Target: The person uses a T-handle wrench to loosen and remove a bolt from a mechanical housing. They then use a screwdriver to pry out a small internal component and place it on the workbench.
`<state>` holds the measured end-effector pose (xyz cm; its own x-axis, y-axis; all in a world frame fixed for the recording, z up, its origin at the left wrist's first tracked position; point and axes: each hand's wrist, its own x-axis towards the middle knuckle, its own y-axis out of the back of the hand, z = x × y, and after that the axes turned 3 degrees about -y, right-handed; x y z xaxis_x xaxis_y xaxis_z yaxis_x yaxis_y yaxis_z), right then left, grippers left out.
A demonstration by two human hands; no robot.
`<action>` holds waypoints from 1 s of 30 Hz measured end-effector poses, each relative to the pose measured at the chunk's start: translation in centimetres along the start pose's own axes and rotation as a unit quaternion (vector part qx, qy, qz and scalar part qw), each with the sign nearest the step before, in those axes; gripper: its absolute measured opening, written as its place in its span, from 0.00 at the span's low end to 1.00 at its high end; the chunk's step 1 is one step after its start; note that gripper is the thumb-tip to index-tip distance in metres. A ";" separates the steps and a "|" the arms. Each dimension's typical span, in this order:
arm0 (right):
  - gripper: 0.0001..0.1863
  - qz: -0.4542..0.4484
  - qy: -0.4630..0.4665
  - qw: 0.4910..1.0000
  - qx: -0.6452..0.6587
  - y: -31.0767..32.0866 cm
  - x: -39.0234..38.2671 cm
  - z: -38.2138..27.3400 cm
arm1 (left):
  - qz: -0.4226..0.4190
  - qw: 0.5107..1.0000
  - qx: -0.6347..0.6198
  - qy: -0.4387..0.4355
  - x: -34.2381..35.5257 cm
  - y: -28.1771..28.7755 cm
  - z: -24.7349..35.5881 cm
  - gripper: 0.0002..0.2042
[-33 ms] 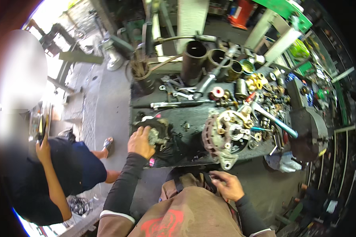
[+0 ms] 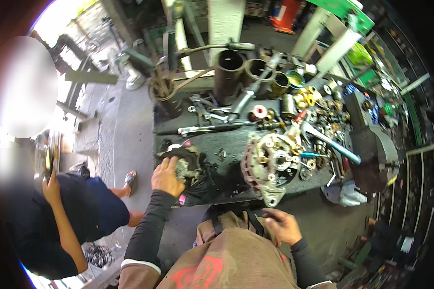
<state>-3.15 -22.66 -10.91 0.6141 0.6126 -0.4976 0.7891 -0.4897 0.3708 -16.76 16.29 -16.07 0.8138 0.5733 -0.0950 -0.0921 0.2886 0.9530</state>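
Observation:
At the bench's front left corner, my left hand (image 2: 168, 177) is closed on the edge of a black rag (image 2: 205, 185). A dirty grey metal part (image 2: 190, 168) lies on the rag against my fingers. My right hand (image 2: 283, 226) hangs before my apron, just off the bench's front edge, its fingers loosely bent and apart with nothing in them. Nearest to it on the bench is an alternator housing (image 2: 270, 166), round and silver with a mounting lug toward me. A few tiny metal bits (image 2: 222, 154) lie between the rag and the housing.
Behind are spanners (image 2: 212, 111), a long-handled ratchet (image 2: 246, 98) and dark metal cylinders (image 2: 227, 77). A blue-handled hammer (image 2: 332, 143) lies among loose parts on the right, beside a bench vise (image 2: 373, 154). At left stands another person (image 2: 67, 216).
The view has shifted slightly, so the bench appears a little further left. My right hand has drawn slightly right and down, away from my waist. My left hand stays at the rag.

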 end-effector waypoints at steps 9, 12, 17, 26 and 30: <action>0.23 0.269 -0.281 0.919 0.067 5.2 -3.6 27.9 | 0.088 0.995 0.042 0.037 -0.5 0.5 5.5 0.44; 0.24 0.232 -0.292 0.924 0.090 6.6 -2.3 30.3 | 0.175 0.970 -0.152 0.070 -2.9 -0.3 6.0 0.42; 0.25 0.063 -0.218 0.973 0.042 14.0 0.5 20.5 | 0.211 0.833 -0.489 0.150 -6.6 0.0 11.9 0.30; 0.39 -0.063 0.103 0.992 -0.029 23.9 5.3 7.8 | 0.306 0.826 -0.435 0.186 -10.7 1.1 23.2 0.28; 0.34 -0.065 0.122 0.990 0.033 23.4 7.7 6.8 | 0.353 0.812 -0.405 0.228 -12.3 2.3 25.6 0.28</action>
<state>19.89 -33.64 -11.42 0.4991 0.8011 -0.3303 0.8641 -0.4315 0.2590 -12.33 -9.71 -5.37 0.1142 0.9863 0.1187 -0.9409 0.0690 0.3317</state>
